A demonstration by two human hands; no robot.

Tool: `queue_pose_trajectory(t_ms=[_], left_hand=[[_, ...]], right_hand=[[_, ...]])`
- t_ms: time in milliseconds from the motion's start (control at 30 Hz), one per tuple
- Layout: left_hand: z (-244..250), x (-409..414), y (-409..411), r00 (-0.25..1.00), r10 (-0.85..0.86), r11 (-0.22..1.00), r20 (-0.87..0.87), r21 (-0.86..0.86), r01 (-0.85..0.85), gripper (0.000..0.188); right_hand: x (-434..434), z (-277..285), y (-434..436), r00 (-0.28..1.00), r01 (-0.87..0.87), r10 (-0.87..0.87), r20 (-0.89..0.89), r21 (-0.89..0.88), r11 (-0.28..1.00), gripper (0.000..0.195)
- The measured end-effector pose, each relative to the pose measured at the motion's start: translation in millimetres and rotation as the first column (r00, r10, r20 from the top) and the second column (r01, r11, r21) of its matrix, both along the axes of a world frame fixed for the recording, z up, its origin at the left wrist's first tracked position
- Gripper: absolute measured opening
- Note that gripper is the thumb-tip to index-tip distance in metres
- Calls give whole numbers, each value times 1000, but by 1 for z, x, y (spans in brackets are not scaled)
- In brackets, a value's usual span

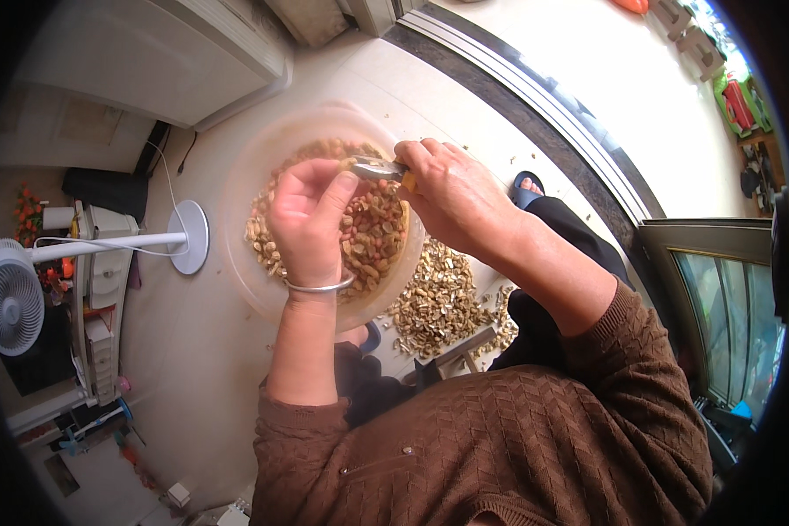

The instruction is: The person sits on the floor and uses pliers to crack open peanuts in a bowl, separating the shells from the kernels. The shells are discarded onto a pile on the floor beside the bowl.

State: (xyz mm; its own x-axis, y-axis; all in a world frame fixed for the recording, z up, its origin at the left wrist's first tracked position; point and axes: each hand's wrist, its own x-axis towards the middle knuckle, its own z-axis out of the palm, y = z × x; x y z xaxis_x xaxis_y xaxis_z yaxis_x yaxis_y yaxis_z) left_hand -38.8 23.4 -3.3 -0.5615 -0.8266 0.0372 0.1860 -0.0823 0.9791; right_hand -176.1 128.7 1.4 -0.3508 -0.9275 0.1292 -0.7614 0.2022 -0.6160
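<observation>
My right hand [450, 191] is closed around the yellow handles of a pair of pliers [378, 169], whose metal jaws point left. At the jaws, my left hand [312, 214] pinches a peanut [347, 164] between thumb and fingers; the fingers partly hide it. Both hands are above a wide translucent plastic basin [240, 263]. Inside the basin lie unshelled peanuts [260, 237] on the left and reddish shelled kernels [361, 223] mixed with them. A silver bangle [320, 287] circles my left wrist.
A heap of broken peanut shells [434, 299] covers the floor between my feet, beside a small stool [460, 355]. A white pedestal fan [13, 296] stands at the left, near a cabinet with drawers [105, 276]. A sliding-door track [526, 79] crosses the upper right.
</observation>
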Motion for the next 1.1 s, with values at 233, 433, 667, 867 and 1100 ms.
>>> queue_pose_trajectory(t_ms=[233, 433, 667, 867, 1100], left_hand=[[8, 3, -4, 999, -49, 999, 19, -13, 49, 19], [19, 15, -14, 976, -197, 978, 93, 89, 189, 22], [13, 23, -22, 973, -216, 933, -86, 277, 231, 24], [7, 21, -23, 966, -165, 921, -197, 320, 223, 21], [13, 17, -18, 971, -229, 937, -72, 253, 240, 19]], right_hand=[[-2, 4, -5, 998, -13, 15, -59, 34, 999, 13], [0, 5, -6, 992, -106, 111, -53, 80, 991, 13], [5, 9, -6, 987, -144, 136, 89, 97, 985, 18], [6, 1, -7, 989, -59, 62, 137, -24, 998, 21], [5, -5, -9, 997, -36, 29, -66, -103, 994, 28]])
